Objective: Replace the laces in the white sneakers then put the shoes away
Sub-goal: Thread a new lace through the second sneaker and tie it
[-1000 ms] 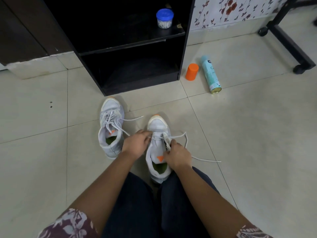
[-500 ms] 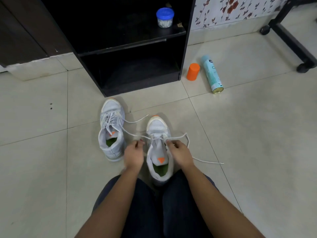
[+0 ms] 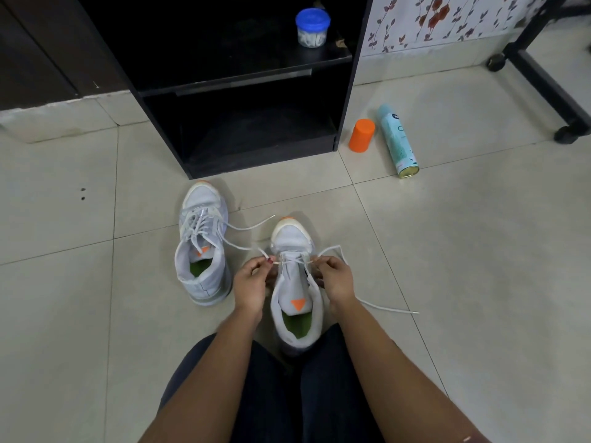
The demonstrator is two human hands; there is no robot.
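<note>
White orange-toed mesh sneaker sits heel toward us, so our left hand and right hand each pinch its thin white lace taut.

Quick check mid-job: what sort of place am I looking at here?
Most likely a room in a home, perhaps an entry or bedroom corner: pale glossy floor tiles, a black open-fronted wooden shelf unit standing on them, and floral-patterned wall covering behind.
</note>
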